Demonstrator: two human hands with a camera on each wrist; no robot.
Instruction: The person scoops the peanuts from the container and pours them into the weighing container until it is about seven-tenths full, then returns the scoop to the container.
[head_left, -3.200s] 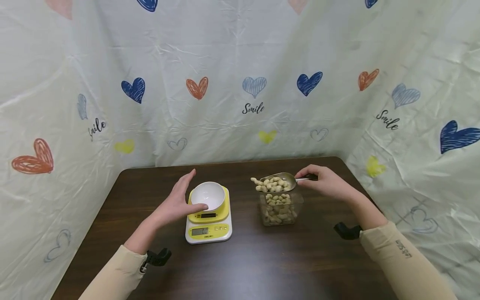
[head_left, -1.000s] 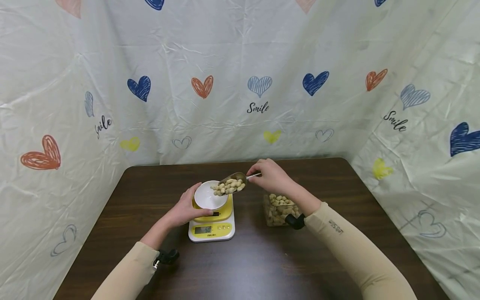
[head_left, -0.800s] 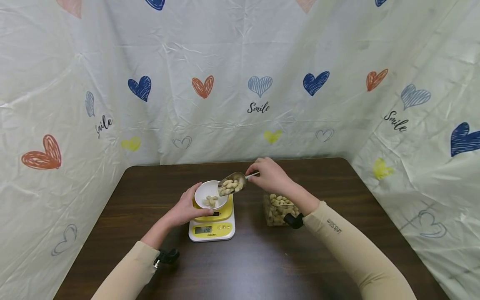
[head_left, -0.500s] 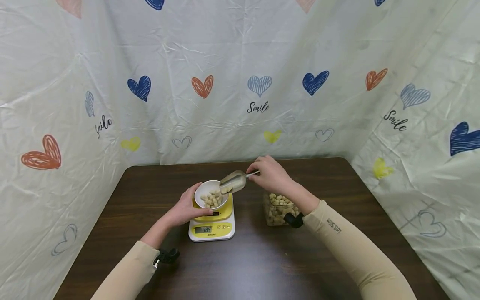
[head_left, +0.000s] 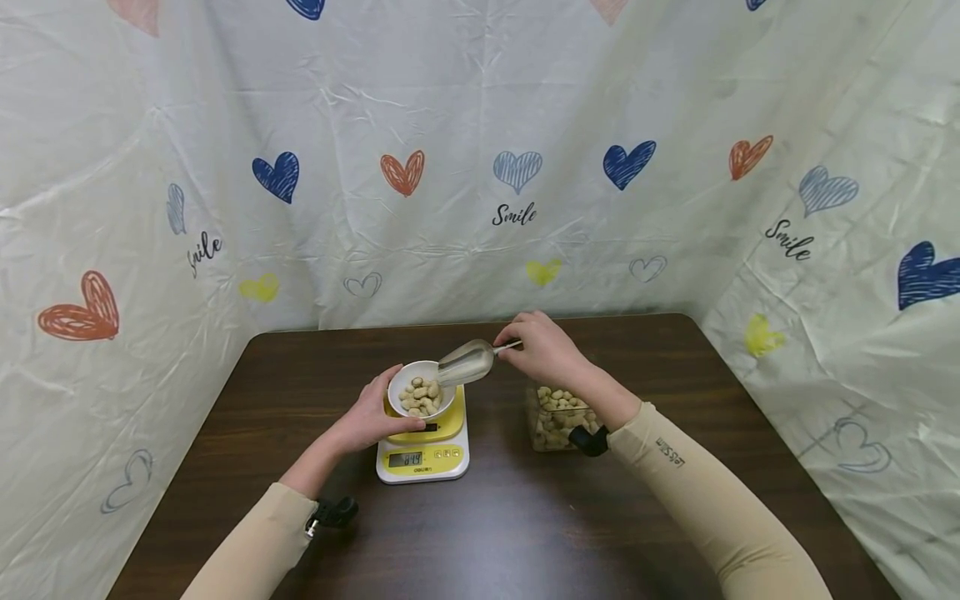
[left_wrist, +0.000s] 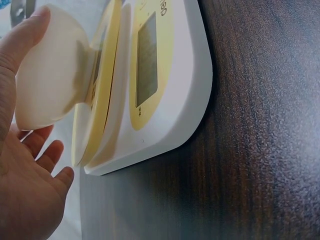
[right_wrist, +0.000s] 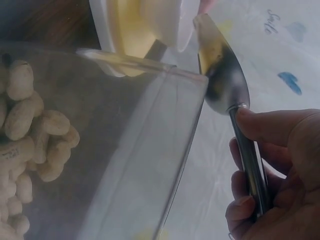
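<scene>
My left hand holds a white bowl at its left side, thumb near the front rim and fingers around the back. The bowl stands upright on the platform of a yellow and white kitchen scale. Peanuts lie inside it. My right hand grips the handle of a metal scoop, tipped left so its lip meets the bowl's right rim. In the right wrist view the fingers wrap the handle, thumb along its top. No peanuts show in the scoop.
A clear plastic container of peanuts stands on the dark wooden table, partly under my right forearm. A white curtain printed with hearts hangs behind the table and along both sides.
My left hand has closed in on the bowl. The scoop has come left from over the container and tipped, its peanuts dropping into the bowl. The scale's reading has risen from zero.
</scene>
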